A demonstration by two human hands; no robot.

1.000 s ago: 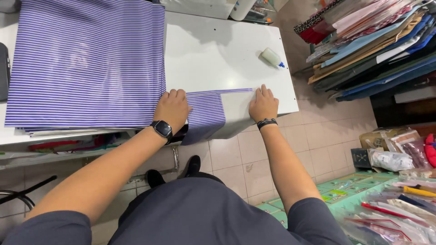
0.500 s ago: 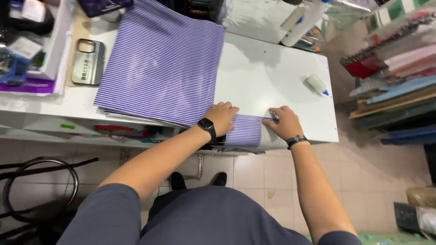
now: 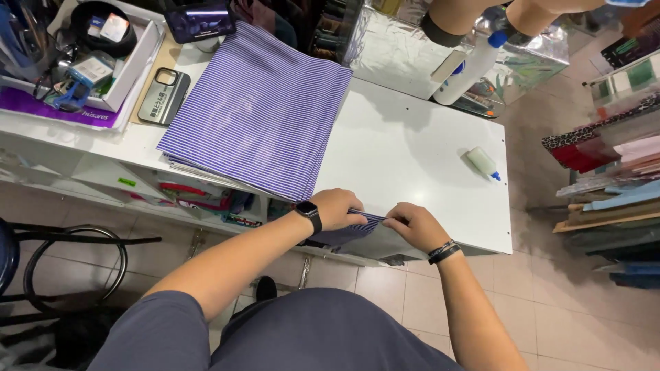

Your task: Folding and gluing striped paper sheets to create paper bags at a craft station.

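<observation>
Your left hand (image 3: 337,208) and right hand (image 3: 411,225) both sit at the near edge of the white bench (image 3: 412,151), low in the centre of the frame, each closed in a pinch on the hanging end of the purple striped fabric (image 3: 265,117). The fingers of both are curled over the cloth's edge, thumbs hidden beneath, so the grip looks firm rather than loose.

To do this step well, keep the two pinches level with each other so the stripes run parallel to the bench edge, and hold the cloth taut between your hands so no slack bunches in the short stretch that separates them. Move both hands together, not one ahead of the other, or the fold will skew.

The bulk of the fabric lies flat as a layered stack up and to the left of your hands, reaching toward the phone (image 3: 162,95) and the tray of clutter (image 3: 130,75) at upper left. A small glue bottle (image 3: 482,163) lies on the bare bench, well apart to the upper right.
</observation>
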